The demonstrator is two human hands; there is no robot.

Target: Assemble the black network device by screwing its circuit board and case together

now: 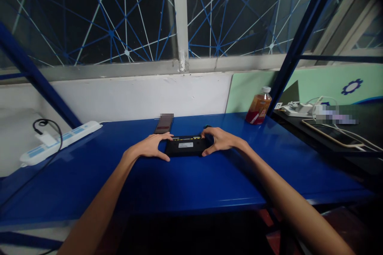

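Observation:
A flat black box-shaped device (187,146) with a white label and a row of ports along its far edge lies in the middle of the blue table (179,183). My left hand (152,146) grips its left end, thumb at the near edge and fingers over the top. My right hand (218,140) grips its right end the same way. Both hands are closed on the device, which rests on the table.
A dark phone (164,124) lies just behind the device. An orange drink bottle (259,106) stands at the back right. A white power strip (56,142) with a black cable lies at the left. To the right, a dark desk holds another phone (332,134), cables and a white adapter.

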